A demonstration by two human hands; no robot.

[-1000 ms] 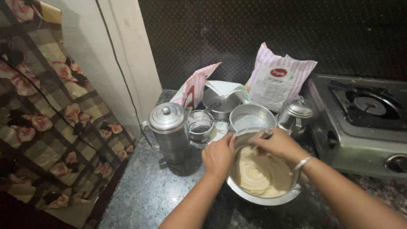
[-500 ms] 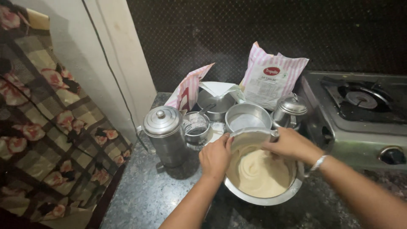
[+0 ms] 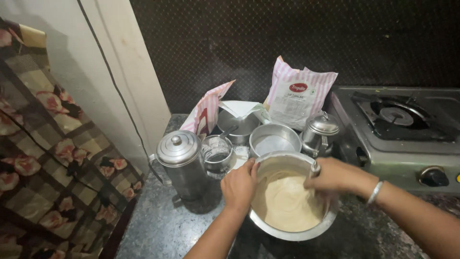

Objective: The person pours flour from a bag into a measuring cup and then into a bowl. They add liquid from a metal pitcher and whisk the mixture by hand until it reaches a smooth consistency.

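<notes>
The left hand [image 3: 238, 184] curls its fingers over the near-left rim of the steel bowl [image 3: 292, 234], gripping it; pale batter [image 3: 287, 204] fills the bowl under both hands; the right hand [image 3: 335, 176] is closed round a metal handle [image 3: 315, 169] at the far rim; beyond the fingertips lean a pink-striped white bag [image 3: 298, 93] with a red oval label and a folded pink-striped packet [image 3: 207, 111]; left of the left fingers stands a lidded steel jug [image 3: 181, 163].

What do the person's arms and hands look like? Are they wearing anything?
Both forearms are bare, with no sleeves showing. The right hand has a thin silver bangle around its wrist. The left hand wears no bangle or watch. Neither hand has gloves; rings are too small to tell.
</notes>
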